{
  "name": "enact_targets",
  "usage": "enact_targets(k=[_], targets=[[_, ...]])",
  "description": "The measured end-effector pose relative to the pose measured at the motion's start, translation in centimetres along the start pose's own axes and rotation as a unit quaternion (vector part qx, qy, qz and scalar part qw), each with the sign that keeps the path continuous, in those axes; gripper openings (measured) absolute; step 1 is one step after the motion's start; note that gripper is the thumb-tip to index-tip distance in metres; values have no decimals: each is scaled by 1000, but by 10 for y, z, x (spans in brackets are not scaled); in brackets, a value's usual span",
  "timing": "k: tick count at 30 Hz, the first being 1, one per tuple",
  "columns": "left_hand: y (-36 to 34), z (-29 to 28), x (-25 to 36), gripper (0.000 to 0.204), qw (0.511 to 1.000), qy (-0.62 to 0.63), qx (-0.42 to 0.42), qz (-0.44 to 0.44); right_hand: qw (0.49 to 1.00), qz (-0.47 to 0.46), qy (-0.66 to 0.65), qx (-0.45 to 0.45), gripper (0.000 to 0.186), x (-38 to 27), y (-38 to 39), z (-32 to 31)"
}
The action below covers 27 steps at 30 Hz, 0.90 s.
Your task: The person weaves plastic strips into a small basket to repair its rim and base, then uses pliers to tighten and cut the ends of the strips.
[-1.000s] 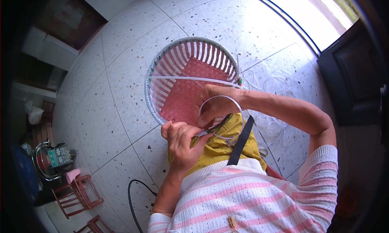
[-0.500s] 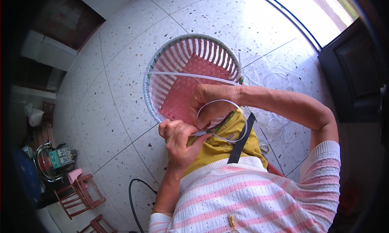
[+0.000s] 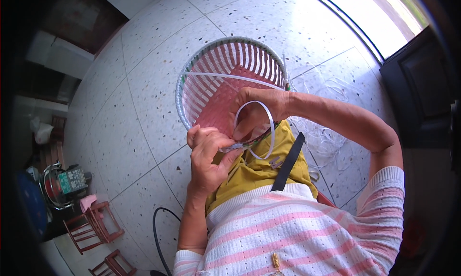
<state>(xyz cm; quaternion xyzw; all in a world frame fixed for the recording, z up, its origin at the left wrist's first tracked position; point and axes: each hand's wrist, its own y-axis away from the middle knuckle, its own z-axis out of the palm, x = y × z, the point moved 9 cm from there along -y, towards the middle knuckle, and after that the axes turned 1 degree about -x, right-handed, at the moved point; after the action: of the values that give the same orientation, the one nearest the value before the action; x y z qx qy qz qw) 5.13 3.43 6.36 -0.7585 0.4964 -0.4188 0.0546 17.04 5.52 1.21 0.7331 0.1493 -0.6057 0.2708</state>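
Blue-grey basket rim (image 3: 179,98) — floor (image 3: 156,101) beyond

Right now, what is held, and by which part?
The left hand holds the basket by its near rim; what the right hand holds is unclear.

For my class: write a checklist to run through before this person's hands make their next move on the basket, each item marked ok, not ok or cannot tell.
1. Left hand steadying the basket at its near rim: ok, thumb and fingers are on it.
2. Right hand close to that rim: ok, fingers bent down beside it.
3. Right fingertips' grip: cannot tell, the hand hides it.
4. White loop drawn tight: not ok, it stands open by the right hand.
5. Basket mouth uncrossed: not ok, a pale strip spans it.
6. Loose strips on the floor tidy: not ok, they lie in tangled loops.
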Motion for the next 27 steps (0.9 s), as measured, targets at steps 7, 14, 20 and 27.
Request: enact_targets(k=[7,14,20,27], targets=[[-1,0,-3,28,1000,7,-1,-4,999,28,-44,13,18,9,-2,-2],[2,3,-7,33,999,-10,32,6,1000,15,-8,11,17,-2,-3,1],[-2,3,-7,34,999,-10,47,8,998,13,-55,3,15,4,-5,2],[0,2,-9,35,998,-23,55,-2,998,17,-52,-26,13,1,-5,4]])
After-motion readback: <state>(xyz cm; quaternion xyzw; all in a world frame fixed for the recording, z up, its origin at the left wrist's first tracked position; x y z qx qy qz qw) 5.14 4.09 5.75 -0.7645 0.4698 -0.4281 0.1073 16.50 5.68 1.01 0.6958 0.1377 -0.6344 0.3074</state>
